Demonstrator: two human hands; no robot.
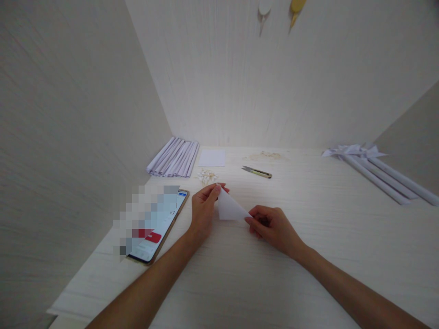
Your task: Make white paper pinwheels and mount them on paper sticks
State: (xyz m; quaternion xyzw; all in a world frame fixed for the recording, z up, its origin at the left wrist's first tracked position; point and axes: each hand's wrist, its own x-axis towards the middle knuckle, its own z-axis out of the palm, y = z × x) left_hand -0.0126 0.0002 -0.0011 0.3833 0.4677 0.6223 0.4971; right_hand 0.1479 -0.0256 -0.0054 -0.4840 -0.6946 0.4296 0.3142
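Observation:
A small sheet of white paper (230, 208), folded into a triangle, is held between both hands above the pale table. My left hand (205, 205) pinches its upper left corner between thumb and fingers. At the lower right corner, my right hand (269, 225) grips the paper with thumb and forefinger, the other fingers curled. The long folded edge slants down from the left hand to the right. Just beyond my left hand lies a little heap of small pale bits (206, 176). Farther back, thread snips (257, 172) rest on the table.
Rolled paper tubes (173, 157) lie side by side at the back left, next to a square paper stack (211, 158). A phone (161, 224), partly pixelated, lies left. More tubes with folded paper ends (380, 171) lie at right. Walls enclose the table; two hooks (265, 8) hang above.

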